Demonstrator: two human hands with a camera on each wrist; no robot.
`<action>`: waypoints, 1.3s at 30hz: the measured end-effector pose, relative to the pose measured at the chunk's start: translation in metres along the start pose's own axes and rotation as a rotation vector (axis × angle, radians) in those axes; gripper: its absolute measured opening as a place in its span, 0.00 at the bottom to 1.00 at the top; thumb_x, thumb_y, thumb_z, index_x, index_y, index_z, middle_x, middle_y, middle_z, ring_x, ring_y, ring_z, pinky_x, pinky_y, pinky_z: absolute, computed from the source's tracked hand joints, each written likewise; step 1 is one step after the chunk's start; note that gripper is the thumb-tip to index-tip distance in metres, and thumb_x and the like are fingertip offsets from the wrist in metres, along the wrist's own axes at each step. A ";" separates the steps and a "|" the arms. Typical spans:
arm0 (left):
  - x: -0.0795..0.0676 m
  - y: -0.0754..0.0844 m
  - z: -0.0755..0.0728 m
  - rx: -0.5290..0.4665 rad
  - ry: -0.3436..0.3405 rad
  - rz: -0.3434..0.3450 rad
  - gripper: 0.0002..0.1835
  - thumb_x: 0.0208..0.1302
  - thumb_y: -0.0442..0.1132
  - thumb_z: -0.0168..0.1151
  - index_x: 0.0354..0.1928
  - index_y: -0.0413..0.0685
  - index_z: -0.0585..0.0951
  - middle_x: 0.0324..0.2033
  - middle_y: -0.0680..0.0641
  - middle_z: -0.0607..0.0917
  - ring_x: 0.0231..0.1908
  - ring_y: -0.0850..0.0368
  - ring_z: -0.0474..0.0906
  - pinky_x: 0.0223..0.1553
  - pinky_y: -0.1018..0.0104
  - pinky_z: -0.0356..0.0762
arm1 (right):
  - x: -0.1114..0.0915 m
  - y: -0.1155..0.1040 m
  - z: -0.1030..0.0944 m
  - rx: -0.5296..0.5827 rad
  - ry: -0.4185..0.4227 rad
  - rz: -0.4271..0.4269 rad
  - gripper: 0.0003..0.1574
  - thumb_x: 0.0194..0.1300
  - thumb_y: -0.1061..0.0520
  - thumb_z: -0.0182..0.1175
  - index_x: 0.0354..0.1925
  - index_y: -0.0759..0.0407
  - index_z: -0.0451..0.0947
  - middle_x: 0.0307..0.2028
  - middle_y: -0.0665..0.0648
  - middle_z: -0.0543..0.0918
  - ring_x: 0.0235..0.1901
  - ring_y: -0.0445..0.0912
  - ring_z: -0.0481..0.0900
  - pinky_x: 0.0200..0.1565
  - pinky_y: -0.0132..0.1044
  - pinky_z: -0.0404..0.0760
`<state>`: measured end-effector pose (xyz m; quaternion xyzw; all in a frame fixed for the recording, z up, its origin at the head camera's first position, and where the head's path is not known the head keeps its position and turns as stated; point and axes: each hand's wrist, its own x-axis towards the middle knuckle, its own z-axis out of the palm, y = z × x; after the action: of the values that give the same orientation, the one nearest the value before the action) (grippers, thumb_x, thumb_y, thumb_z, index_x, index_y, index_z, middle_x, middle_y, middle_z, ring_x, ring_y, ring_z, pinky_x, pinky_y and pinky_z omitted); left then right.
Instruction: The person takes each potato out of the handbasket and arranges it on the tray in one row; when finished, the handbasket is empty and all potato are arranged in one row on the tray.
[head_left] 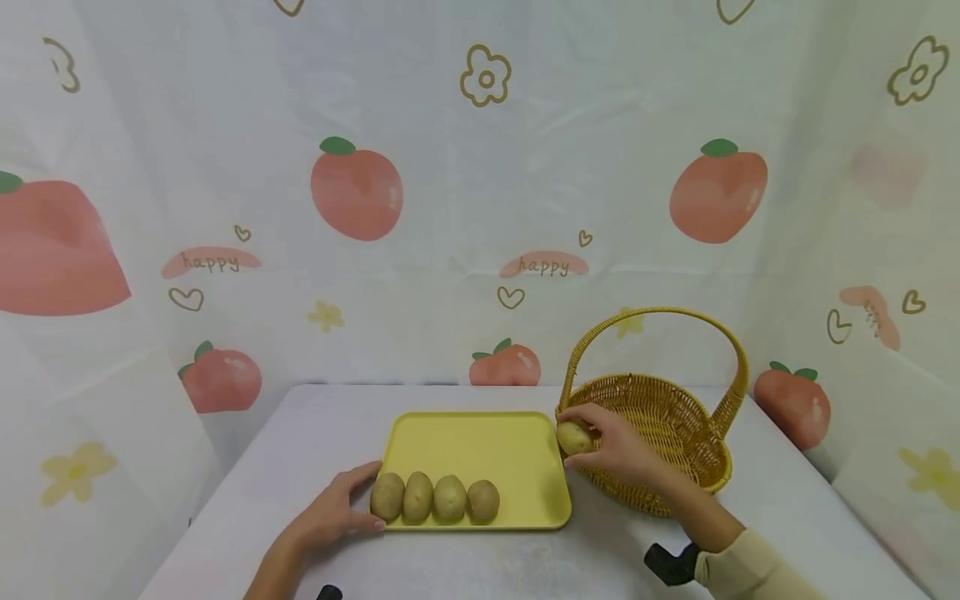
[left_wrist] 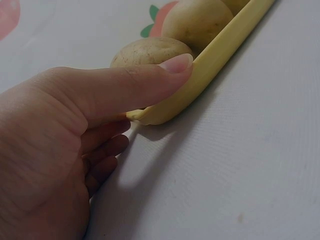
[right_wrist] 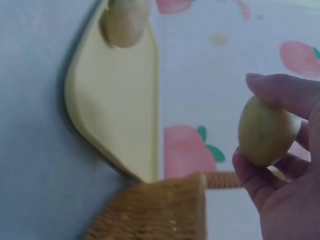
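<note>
A potato (right_wrist: 267,131) is pinched between the thumb and fingers of my right hand (head_left: 615,450), raised over the left rim of a wicker basket (head_left: 693,462) in the head view. Along the near side of a yellow tray (head_left: 517,454) stands a row of several potatoes (head_left: 450,498). At that tray's near left corner, my left hand (head_left: 337,510) grips the edge. The left wrist view shows its thumb (left_wrist: 175,65) over the rim beside the end potato (left_wrist: 150,50), the other fingers curled at the corner.
The basket's tall arched handle (head_left: 660,311) rises above its bowl, to the right of the tray. A white table (head_left: 330,433) carries both. Behind hangs a pale curtain (head_left: 450,317) printed with peaches, hearts and flowers.
</note>
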<state>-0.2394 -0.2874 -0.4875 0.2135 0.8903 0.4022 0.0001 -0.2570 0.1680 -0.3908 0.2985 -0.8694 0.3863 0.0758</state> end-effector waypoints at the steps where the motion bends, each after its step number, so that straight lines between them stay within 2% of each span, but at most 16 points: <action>1: 0.000 0.000 0.000 -0.001 0.000 0.001 0.50 0.42 0.47 0.78 0.66 0.30 0.67 0.64 0.32 0.70 0.66 0.30 0.59 0.65 0.33 0.50 | 0.000 0.000 0.004 0.009 -0.003 -0.025 0.33 0.49 0.61 0.75 0.54 0.58 0.77 0.49 0.56 0.78 0.42 0.47 0.76 0.41 0.38 0.81; 5: 0.000 0.001 0.000 -0.006 -0.002 -0.008 0.51 0.42 0.47 0.78 0.66 0.30 0.66 0.64 0.32 0.69 0.66 0.30 0.59 0.65 0.34 0.50 | 0.002 0.000 0.020 0.068 -0.017 -0.088 0.33 0.50 0.61 0.75 0.55 0.57 0.76 0.49 0.55 0.78 0.42 0.45 0.76 0.42 0.36 0.79; 10: 0.002 0.001 0.001 -0.019 -0.013 -0.032 0.51 0.42 0.47 0.78 0.67 0.30 0.66 0.65 0.32 0.68 0.67 0.30 0.57 0.66 0.34 0.50 | 0.001 0.000 0.046 0.142 -0.051 -0.059 0.33 0.49 0.63 0.74 0.55 0.56 0.77 0.49 0.54 0.79 0.43 0.44 0.76 0.43 0.37 0.78; 12: 0.002 0.000 0.001 -0.019 -0.014 -0.035 0.51 0.42 0.48 0.78 0.67 0.31 0.66 0.65 0.32 0.68 0.67 0.30 0.57 0.66 0.34 0.50 | -0.001 0.002 0.056 0.162 -0.070 -0.048 0.33 0.49 0.64 0.74 0.56 0.58 0.77 0.50 0.55 0.79 0.44 0.45 0.77 0.45 0.38 0.79; 16: 0.002 0.000 0.001 -0.017 -0.012 -0.032 0.51 0.42 0.48 0.78 0.67 0.30 0.66 0.65 0.32 0.69 0.67 0.30 0.58 0.66 0.34 0.50 | -0.002 0.006 0.074 0.141 -0.091 -0.038 0.34 0.48 0.64 0.74 0.55 0.62 0.77 0.51 0.57 0.80 0.45 0.44 0.77 0.46 0.37 0.79; 21: 0.003 0.002 0.001 -0.022 -0.015 -0.045 0.51 0.42 0.48 0.78 0.67 0.30 0.66 0.65 0.32 0.68 0.67 0.30 0.57 0.66 0.34 0.49 | -0.002 0.010 0.091 0.087 -0.123 -0.017 0.35 0.45 0.63 0.73 0.55 0.58 0.77 0.50 0.54 0.80 0.46 0.43 0.76 0.45 0.36 0.77; 28: 0.003 0.004 0.001 -0.033 -0.018 -0.049 0.51 0.42 0.48 0.78 0.67 0.30 0.66 0.65 0.32 0.68 0.67 0.31 0.57 0.66 0.34 0.49 | -0.004 0.013 0.101 0.060 -0.204 0.045 0.37 0.48 0.59 0.75 0.58 0.55 0.75 0.54 0.53 0.78 0.51 0.48 0.75 0.46 0.38 0.76; 35: 0.003 0.005 0.000 -0.028 -0.011 -0.086 0.52 0.40 0.47 0.79 0.67 0.32 0.66 0.66 0.33 0.68 0.67 0.31 0.57 0.67 0.35 0.49 | -0.005 0.014 0.106 0.056 -0.224 -0.014 0.40 0.51 0.51 0.75 0.61 0.56 0.74 0.54 0.54 0.78 0.50 0.45 0.74 0.49 0.39 0.74; 39: 0.002 0.004 -0.002 -0.028 -0.007 -0.091 0.52 0.40 0.47 0.79 0.67 0.32 0.66 0.66 0.33 0.68 0.68 0.32 0.57 0.67 0.35 0.48 | -0.005 0.015 0.108 0.067 -0.237 -0.005 0.43 0.51 0.49 0.75 0.63 0.56 0.72 0.57 0.54 0.76 0.53 0.46 0.73 0.52 0.40 0.74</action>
<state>-0.2403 -0.2856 -0.4831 0.1739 0.8934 0.4136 0.0244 -0.2510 0.1005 -0.4761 0.3467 -0.8580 0.3772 -0.0364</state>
